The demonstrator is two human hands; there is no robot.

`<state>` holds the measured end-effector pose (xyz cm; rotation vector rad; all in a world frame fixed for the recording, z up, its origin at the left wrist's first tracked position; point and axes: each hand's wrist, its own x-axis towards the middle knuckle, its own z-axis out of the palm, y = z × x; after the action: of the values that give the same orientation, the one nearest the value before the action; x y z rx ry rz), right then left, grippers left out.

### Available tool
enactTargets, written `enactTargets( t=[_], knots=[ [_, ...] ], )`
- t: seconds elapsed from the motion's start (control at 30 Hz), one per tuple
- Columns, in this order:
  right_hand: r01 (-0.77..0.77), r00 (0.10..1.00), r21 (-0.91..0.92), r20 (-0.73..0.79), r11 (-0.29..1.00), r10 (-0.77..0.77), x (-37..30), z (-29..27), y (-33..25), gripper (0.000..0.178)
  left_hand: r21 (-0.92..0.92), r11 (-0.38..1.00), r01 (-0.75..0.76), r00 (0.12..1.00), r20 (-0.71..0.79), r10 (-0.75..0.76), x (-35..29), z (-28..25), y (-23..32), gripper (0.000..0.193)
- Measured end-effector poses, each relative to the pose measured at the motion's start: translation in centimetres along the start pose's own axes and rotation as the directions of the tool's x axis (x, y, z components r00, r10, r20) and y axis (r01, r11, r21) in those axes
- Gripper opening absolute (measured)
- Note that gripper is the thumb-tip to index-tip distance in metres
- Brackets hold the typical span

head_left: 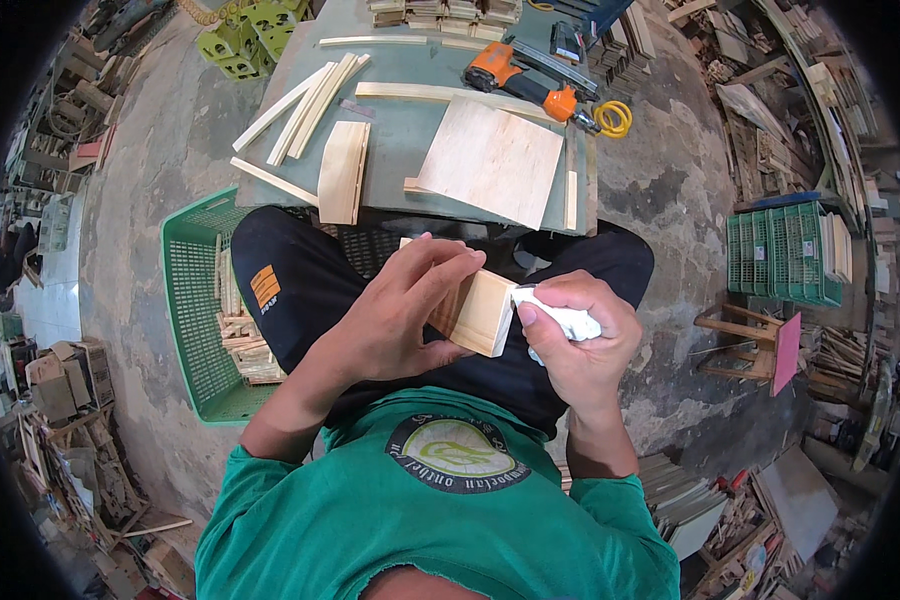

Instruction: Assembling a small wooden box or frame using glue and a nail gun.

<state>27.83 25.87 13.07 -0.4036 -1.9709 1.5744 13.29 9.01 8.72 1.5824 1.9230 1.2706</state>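
My left hand (395, 310) grips a pale wooden piece (478, 318) above my lap, its fingers over the top and the thumb beneath. The piece looks like a thick block or small box, and its far part is hidden by my fingers. In my right hand (592, 345) a crumpled white cloth (570, 322) is pinched between thumb and fingers. The cloth meets the right edge of the wooden piece.
Ahead stands a worktable (398, 155) with wooden strips (315, 108), a curved wooden piece (344, 172), a square plywood panel (495, 158) and an orange nail gun (492, 66). A green basket (195, 300) of wood offcuts sits at my left. A small stool (760, 345) is at right.
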Motion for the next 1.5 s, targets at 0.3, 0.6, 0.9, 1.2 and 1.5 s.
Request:
enactTargets(
  t=[0.3, 0.6, 0.9, 1.2, 1.5],
  knots=[
    [0.142, 0.988, -0.084, 0.071, 0.986, -0.137, 0.1, 0.1, -0.2, 0.015, 0.004, 1.0, 0.005, 1.0, -0.021, -0.005, 0.0, -0.2, 0.0, 0.1],
    [0.145, 0.988, -0.129, 0.078, 0.981, -0.135, -0.1, 0.1, -0.3, 0.016, -0.027, 1.0, -0.007, 0.999, -0.049, 0.006, 0.3, -0.2, 0.3, 0.099],
    [0.126, 0.99, -0.108, 0.082, 0.986, -0.118, -0.5, 0.0, -0.1, 0.016, -0.019, 1.0, 0.012, 0.998, -0.055, -0.013, 0.4, 0.0, 0.2, 0.097],
    [0.074, 0.995, -0.036, 0.069, 0.997, -0.071, -0.8, -0.2, 0.4, 0.016, -0.08, 0.997, 0.004, 0.987, -0.158, -0.017, 0.5, -0.2, -0.9, 0.089],
    [0.061, 0.993, 0.202, -0.107, 0.977, -0.04, -1.5, 1.2, 1.5, 0.018, -0.939, -0.317, -0.133, 0.84, 0.062, -0.539, 1.6, 0.6, -4.0, 0.076]
  ],
)
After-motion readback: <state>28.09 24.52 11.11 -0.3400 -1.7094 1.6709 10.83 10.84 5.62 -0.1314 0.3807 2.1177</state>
